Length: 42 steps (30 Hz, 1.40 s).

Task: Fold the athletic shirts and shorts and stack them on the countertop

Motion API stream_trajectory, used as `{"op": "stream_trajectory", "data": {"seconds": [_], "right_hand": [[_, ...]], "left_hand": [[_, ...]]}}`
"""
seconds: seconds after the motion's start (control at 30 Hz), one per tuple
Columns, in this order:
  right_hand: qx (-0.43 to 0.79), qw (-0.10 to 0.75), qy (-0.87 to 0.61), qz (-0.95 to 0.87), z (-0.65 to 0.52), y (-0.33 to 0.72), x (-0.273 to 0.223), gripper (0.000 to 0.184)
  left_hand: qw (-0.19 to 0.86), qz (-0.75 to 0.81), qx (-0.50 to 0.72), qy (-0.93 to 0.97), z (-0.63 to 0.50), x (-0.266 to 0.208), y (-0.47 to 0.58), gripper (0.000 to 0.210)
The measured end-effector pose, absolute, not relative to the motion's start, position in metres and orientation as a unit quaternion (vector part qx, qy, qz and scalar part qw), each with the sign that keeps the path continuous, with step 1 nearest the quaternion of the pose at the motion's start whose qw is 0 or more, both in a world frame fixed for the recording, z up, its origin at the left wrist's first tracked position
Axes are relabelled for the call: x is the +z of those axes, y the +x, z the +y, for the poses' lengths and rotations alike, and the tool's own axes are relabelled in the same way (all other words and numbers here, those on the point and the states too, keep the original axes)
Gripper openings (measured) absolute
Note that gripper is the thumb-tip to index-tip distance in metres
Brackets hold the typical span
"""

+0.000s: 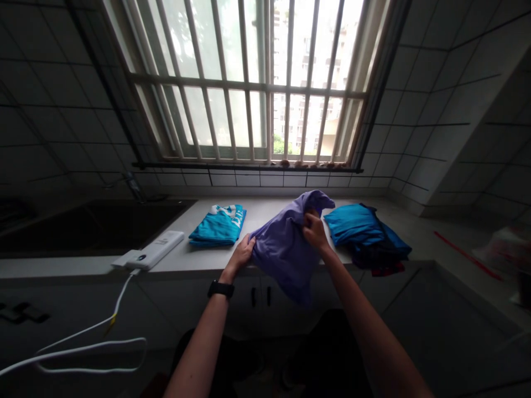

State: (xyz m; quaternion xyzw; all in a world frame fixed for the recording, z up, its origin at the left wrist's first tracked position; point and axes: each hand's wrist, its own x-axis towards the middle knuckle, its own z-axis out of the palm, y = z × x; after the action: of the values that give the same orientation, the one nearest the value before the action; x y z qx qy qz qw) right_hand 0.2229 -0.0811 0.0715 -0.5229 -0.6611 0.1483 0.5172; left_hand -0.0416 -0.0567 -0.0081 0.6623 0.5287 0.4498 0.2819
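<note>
A purple cloth garment (286,243) is held up over the front edge of the counter, its lower part hanging down before the cabinet doors. My left hand (243,253), below a black wristband, is closed on its left edge. Higher up, my right hand (314,229) grips bunched fabric near the top right. Just left of the garment lies a folded teal shirt (218,225) with white lettering. Blue and dark folded clothes (365,232) are piled at its right, a bit of red showing beneath.
A white power bank (157,250) with a white cable (120,298) sits near the counter's front edge. The dark sink (91,226) is at the left. A red strip (468,255) and a clear plastic bag (506,249) lie at the right. A barred window (249,85) is behind.
</note>
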Motion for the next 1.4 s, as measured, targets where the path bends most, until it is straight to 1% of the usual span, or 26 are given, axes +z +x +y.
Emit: {"op": "stream_trajectory", "data": {"seconds": [0.07, 0.1, 0.13, 0.27, 0.33, 0.37, 0.4, 0.43, 0.47, 0.53, 0.6, 0.63, 0.7, 0.77, 0.83, 0.9, 0.93, 0.97, 1.0, 1.13, 1.2, 1.27, 1.37, 1.4], "right_hand": [[0.211, 0.378, -0.56, -0.706, -0.079, 0.225, 0.069, 0.014], [0.231, 0.336, -0.562, -0.72, -0.078, 0.225, 0.067, 0.016], [0.237, 0.322, -0.556, -0.729, -0.076, 0.225, 0.066, 0.02], [0.178, 0.388, -0.564, -0.707, -0.069, 0.217, 0.056, 0.05], [0.172, 0.364, -0.599, -0.692, -0.066, 0.212, 0.048, 0.069], [0.183, 0.334, -0.612, -0.693, -0.065, 0.211, 0.044, 0.078], [0.199, 0.302, -0.617, -0.699, -0.064, 0.21, 0.04, 0.082], [0.219, 0.27, -0.613, -0.71, -0.065, 0.209, 0.037, 0.081], [0.238, 0.24, -0.602, -0.723, -0.065, 0.209, 0.035, 0.076], [0.267, 0.197, -0.573, -0.75, -0.068, 0.209, 0.034, 0.06], [0.274, 0.183, -0.545, -0.771, -0.071, 0.209, 0.038, 0.045], [0.26, 0.194, -0.544, -0.774, -0.074, 0.209, 0.041, 0.042], [0.202, 0.253, -0.561, -0.762, -0.078, 0.207, 0.049, 0.037], [0.131, 0.343, -0.572, -0.734, -0.082, 0.204, 0.055, 0.028], [0.074, 0.456, -0.543, -0.701, -0.083, 0.201, 0.058, 0.017], [0.045, 0.552, -0.505, -0.662, -0.081, 0.2, 0.058, 0.013], [0.044, 0.575, -0.501, -0.645, -0.079, 0.2, 0.056, 0.013], [0.054, 0.576, -0.509, -0.637, -0.076, 0.2, 0.053, 0.014], [0.074, 0.556, -0.526, -0.639, -0.074, 0.202, 0.049, 0.015], [0.164, 0.41, -0.595, -0.672, -0.068, 0.209, 0.033, 0.02], [0.173, 0.377, -0.605, -0.68, -0.071, 0.211, 0.031, 0.028], [0.142, 0.399, -0.602, -0.677, -0.076, 0.21, 0.035, 0.037], [0.056, 0.49, -0.573, -0.654, -0.082, 0.201, 0.047, 0.052], [0.042, 0.503, -0.559, -0.658, -0.083, 0.198, 0.05, 0.056]], "left_hand": [[0.276, 0.547, 0.448, 0.651, -0.057, -0.008, -0.042, 0.029], [0.275, 0.555, 0.443, 0.648, -0.057, -0.009, -0.042, 0.028], [0.275, 0.56, 0.438, 0.648, -0.058, -0.008, -0.042, 0.027], [0.279, 0.549, 0.433, 0.658, -0.06, -0.007, -0.041, 0.028], [0.281, 0.535, 0.437, 0.666, -0.062, -0.007, -0.041, 0.032], [0.281, 0.531, 0.436, 0.671, -0.062, -0.006, -0.042, 0.035], [0.28, 0.529, 0.434, 0.673, -0.063, -0.006, -0.042, 0.036], [0.278, 0.532, 0.432, 0.673, -0.063, -0.006, -0.042, 0.036], [0.278, 0.538, 0.43, 0.67, -0.063, -0.006, -0.042, 0.036], [0.278, 0.553, 0.427, 0.66, -0.062, -0.007, -0.042, 0.035], [0.284, 0.557, 0.428, 0.652, -0.062, -0.007, -0.041, 0.034], [0.287, 0.556, 0.43, 0.651, -0.062, -0.007, -0.041, 0.034], [0.291, 0.551, 0.437, 0.649, -0.061, -0.008, -0.042, 0.034], [0.295, 0.545, 0.446, 0.646, -0.06, -0.009, -0.042, 0.038], [0.31, 0.533, 0.457, 0.641, -0.058, -0.012, -0.043, 0.046], [0.331, 0.52, 0.469, 0.633, -0.057, -0.014, -0.042, 0.054], [0.338, 0.515, 0.472, 0.631, -0.056, -0.015, -0.042, 0.057], [0.34, 0.512, 0.474, 0.63, -0.056, -0.016, -0.041, 0.06], [0.339, 0.512, 0.473, 0.632, -0.056, -0.015, -0.041, 0.06], [0.317, 0.518, 0.46, 0.648, -0.061, -0.009, -0.039, 0.051], [0.312, 0.516, 0.451, 0.658, -0.064, -0.005, -0.039, 0.046], [0.313, 0.512, 0.443, 0.666, -0.067, -0.001, -0.039, 0.041], [0.333, 0.518, 0.433, 0.658, -0.068, 0.001, -0.039, 0.034], [0.341, 0.52, 0.43, 0.655, -0.068, 0.001, -0.04, 0.033]]}}
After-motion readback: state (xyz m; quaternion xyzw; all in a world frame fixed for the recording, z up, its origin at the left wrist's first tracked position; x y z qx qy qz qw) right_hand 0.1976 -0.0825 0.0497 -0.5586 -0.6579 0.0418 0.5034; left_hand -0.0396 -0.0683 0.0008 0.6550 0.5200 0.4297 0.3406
